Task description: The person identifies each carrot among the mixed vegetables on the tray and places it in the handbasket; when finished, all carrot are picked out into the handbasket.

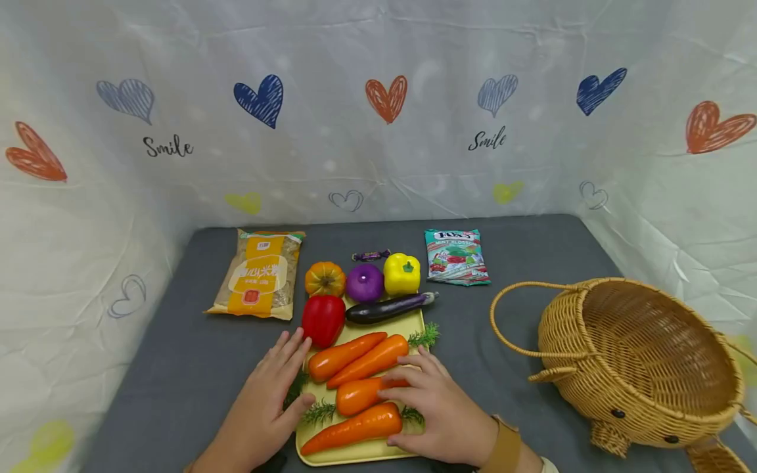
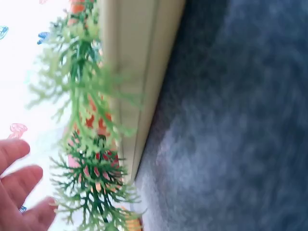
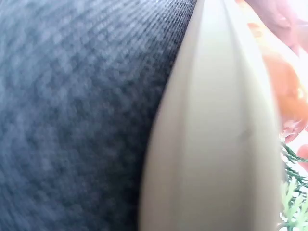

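Note:
Several orange carrots (image 1: 355, 429) with green tops lie on a pale yellow tray (image 1: 355, 458). My left hand (image 1: 266, 394) is at the tray's left side, fingers extended, fingertips right at the red bell pepper (image 1: 323, 320). My right hand (image 1: 434, 407) is over the tray's right side, fingers spread and slightly bent, overlapping the end of one carrot in the head view. At the tray's far end lie an eggplant (image 1: 390, 307), a small orange pumpkin (image 1: 325, 279), a purple onion (image 1: 365, 283) and a yellow bell pepper (image 1: 402, 274). Green carrot leaves (image 2: 96, 187) hang by the tray's edge in the left wrist view.
A yellow bag of grain (image 1: 258, 274) lies at the back left. A green candy bag (image 1: 457, 257) is at the back right, and a small purple-wrapped candy (image 1: 371, 255) lies behind the onion. On the right stands a wicker basket (image 1: 568, 355) with looped handles.

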The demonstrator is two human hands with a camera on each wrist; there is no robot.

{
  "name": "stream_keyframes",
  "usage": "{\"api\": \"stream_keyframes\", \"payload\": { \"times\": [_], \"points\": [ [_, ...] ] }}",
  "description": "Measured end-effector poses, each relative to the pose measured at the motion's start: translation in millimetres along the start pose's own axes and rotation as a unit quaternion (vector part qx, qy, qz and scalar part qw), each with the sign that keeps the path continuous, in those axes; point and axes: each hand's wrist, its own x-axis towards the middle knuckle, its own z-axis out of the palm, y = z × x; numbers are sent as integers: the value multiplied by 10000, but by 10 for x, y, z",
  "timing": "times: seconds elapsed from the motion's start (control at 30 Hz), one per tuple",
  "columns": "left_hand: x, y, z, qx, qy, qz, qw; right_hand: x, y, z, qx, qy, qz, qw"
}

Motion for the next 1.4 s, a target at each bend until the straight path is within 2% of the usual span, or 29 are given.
{"api": "stream_keyframes", "payload": {
  "times": [0.27, 0.53, 0.63, 0.9, 1.0, 1.07, 1.13, 1.17, 1.23, 1.3, 1.4],
  "points": [
    [72, -32, -49, 124, -258, -1091, 9936, -33, 14, 14, -225, -196, 138, 9995],
    [92, -73, -49, 334, -908, -1757, 9797, -44, 36, 21, -383, -403, 260, 9981],
    [101, -71, -51, 384, -966, -1912, 9760, -44, 35, 9, -287, -306, 227, 9989],
    [119, -85, -54, 348, -1016, -2132, 9711, -40, 52, -79, 223, 267, 211, 9992],
    [144, -102, -31, 302, -1117, -2175, 9692, -55, 62, -149, 543, 770, 121, 9955],
    [147, -122, -23, 292, -1200, -2230, 9670, -56, 82, -189, 744, 1310, -89, 9885],
    [148, -148, -18, 323, -1303, -2303, 9638, -59, 101, -230, 1057, 1977, -248, 9742],
    [150, -163, -16, 343, -1354, -2330, 9624, -61, 110, -248, 1248, 2358, -333, 9632],
    [159, -190, -10, 395, -1447, -2337, 9607, -69, 126, -284, 1713, 3148, -441, 9325],
    [179, -209, -5, 439, -1520, -2301, 9602, -82, 128, -318, 2383, 3863, -494, 8897],
    [221, -228, 9, 478, -1625, -2194, 9608, -79, 124, -379, 3291, 4804, -648, 8104]
  ]
}}
